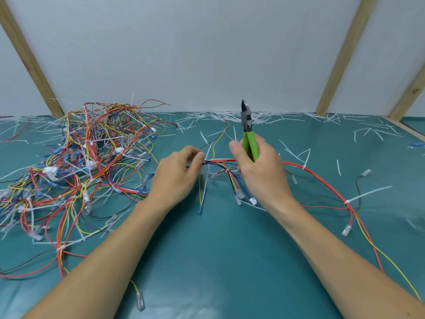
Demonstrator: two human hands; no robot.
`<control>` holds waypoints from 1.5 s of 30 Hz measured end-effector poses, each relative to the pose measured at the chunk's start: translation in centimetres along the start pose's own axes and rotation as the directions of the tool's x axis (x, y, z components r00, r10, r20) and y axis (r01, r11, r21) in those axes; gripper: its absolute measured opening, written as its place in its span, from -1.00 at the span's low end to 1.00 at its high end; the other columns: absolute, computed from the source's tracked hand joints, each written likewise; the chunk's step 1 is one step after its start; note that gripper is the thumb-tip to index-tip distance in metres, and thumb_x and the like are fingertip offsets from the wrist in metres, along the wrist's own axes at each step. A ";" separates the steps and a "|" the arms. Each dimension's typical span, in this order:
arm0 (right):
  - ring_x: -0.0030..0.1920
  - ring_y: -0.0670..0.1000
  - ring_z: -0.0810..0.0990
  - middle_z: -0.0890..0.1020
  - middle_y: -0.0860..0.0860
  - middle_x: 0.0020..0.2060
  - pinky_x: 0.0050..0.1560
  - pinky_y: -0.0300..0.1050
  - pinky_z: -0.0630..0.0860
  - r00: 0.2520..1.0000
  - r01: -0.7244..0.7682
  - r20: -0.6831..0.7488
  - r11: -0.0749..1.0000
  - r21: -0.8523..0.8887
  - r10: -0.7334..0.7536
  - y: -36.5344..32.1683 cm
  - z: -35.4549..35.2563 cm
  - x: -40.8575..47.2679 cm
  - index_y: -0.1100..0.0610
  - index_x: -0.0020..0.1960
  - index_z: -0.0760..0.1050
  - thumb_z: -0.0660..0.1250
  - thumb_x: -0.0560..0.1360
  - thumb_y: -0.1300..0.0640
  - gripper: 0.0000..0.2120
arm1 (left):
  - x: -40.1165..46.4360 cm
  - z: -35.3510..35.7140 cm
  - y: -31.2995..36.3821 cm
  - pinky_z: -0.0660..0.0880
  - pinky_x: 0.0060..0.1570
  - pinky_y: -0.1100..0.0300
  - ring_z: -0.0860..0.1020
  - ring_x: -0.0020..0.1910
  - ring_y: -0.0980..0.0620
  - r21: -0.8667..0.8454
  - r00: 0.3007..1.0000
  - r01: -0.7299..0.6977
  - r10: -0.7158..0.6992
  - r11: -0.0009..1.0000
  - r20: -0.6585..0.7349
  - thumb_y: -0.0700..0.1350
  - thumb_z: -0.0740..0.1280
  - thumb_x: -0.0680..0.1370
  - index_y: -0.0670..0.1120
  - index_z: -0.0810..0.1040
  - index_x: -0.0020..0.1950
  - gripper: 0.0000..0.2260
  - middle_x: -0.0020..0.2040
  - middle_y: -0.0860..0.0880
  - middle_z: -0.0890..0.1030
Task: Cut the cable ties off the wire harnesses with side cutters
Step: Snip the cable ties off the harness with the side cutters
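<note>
A wire harness (pixel 322 178) of red, yellow, blue and black wires lies across the middle and right of the teal table. My left hand (pixel 178 173) pinches its bundle at the left end. My right hand (pixel 259 171) grips the green handles of the side cutters (pixel 248 131), whose dark jaws point up and away, above the wires. That hand's lower fingers also touch the bundle. White cable ties remain on the harness, one (pixel 304 167) just right of my right hand and another (pixel 346 201) further right with a long tail.
A big tangled pile of harnesses (pixel 87 162) with white ties fills the left of the table. Cut tie pieces (pixel 230 118) litter the back edge by the white wall. Wooden battens (pixel 342 56) lean at the back. A loose connector (pixel 140 300) lies near my left forearm.
</note>
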State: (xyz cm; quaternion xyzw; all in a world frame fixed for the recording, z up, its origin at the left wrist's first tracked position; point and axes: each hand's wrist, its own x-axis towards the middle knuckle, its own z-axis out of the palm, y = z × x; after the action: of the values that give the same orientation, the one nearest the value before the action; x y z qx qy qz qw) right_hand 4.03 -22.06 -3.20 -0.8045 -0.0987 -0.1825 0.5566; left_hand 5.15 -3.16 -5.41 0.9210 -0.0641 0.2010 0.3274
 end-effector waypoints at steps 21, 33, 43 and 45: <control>-0.33 -0.11 0.54 0.68 -0.15 -0.21 -0.22 -0.15 0.48 0.990 -0.012 0.134 0.991 -0.133 0.030 1.7 0.2 0.1 -0.02 -0.05 0.53 0.45 0.51 0.13 -0.88 | 0.0 -0.6 0.7 0.50 0.05 -0.01 0.59 -0.13 0.05 -0.215 0.987 -0.144 0.155 0.966 0.036 -0.14 0.48 0.52 -0.01 0.63 -0.10 -0.94 -0.24 0.14 0.64; -0.40 -0.09 0.43 0.56 -0.29 -0.34 -0.25 -0.12 0.40 0.995 0.080 0.066 0.994 -0.070 -0.076 1.7 -0.2 0.6 -0.01 -0.10 0.44 0.47 0.50 0.20 -0.78 | 0.0 -0.7 0.8 0.38 0.24 -0.11 0.50 0.13 0.04 -0.005 0.974 -0.187 0.186 0.982 0.128 0.14 0.27 0.61 0.03 0.68 0.07 -0.73 0.02 0.16 0.63; -0.27 -0.15 0.56 0.61 -0.27 -0.20 -0.20 -0.29 0.42 0.989 0.143 0.046 0.985 -0.093 -0.139 1.6 -0.4 0.3 -0.02 0.00 0.52 0.49 0.52 0.00 -0.83 | 0.0 -1.3 0.6 0.33 -0.31 0.36 0.44 -0.37 0.24 -0.381 0.992 0.019 0.031 0.924 0.123 -0.07 0.36 0.62 -0.04 0.66 -0.12 -0.85 -0.29 0.05 0.58; -0.14 -0.12 0.59 0.59 -0.18 -0.11 -0.10 -0.23 0.47 0.970 0.242 0.028 0.953 -0.184 -0.241 1.2 -1.0 0.5 -0.01 0.04 0.53 0.47 0.53 -0.15 -0.75 | 0.2 -1.3 0.4 0.40 -0.20 0.26 0.50 -0.25 0.17 -0.330 1.000 -0.020 0.026 0.944 0.014 -0.07 0.39 0.60 -0.03 0.69 -0.08 -0.89 -0.26 0.08 0.61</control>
State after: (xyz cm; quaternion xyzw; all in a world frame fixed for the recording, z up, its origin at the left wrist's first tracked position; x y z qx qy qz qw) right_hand 4.77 -23.42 -3.76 -0.8353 -0.1803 -0.2555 0.4522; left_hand 4.80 -2.62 -4.21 0.8544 -0.1104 0.1830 0.4737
